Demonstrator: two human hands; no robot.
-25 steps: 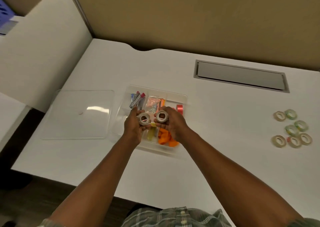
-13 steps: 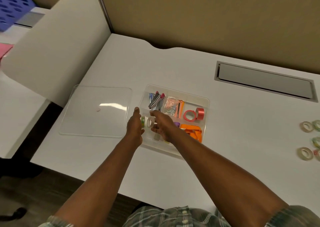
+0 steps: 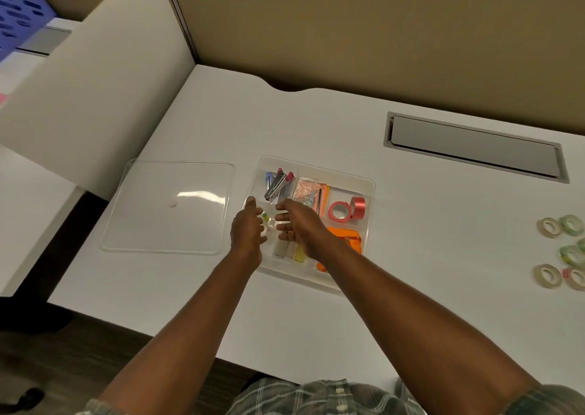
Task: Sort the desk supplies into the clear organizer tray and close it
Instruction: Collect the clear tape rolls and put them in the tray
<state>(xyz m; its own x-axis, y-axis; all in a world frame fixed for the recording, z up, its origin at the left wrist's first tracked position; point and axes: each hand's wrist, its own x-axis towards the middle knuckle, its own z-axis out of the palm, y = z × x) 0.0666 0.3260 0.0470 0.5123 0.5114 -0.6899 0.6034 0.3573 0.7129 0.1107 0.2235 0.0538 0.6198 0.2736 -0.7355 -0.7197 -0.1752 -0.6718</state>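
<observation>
The clear organizer tray (image 3: 371, 189) sits mid-desk, and its clear lid (image 3: 167, 205) lies flat to its left. My left hand (image 3: 248, 229) and my right hand (image 3: 299, 224) hover over the tray's front-left compartment, fingers apart. Small tape rolls (image 3: 267, 220) lie in the compartment between them. The tray also holds a stapler (image 3: 278, 186), a bag of clips (image 3: 306, 193), two pink tape rolls (image 3: 346, 209) and orange items (image 3: 346, 237). Several loose tape rolls (image 3: 562, 246) lie on the desk far right.
A grey cable slot (image 3: 474, 148) is set into the desk behind the tray. A tan partition wall (image 3: 348, 34) runs along the back. A white side panel (image 3: 95, 82) stands at the left. The desk's front edge is near my body.
My hands carried two tape rolls down into the tray's front-left compartment and let go of them. The camera view shifted left, so the loose rolls now sit at the right edge.
</observation>
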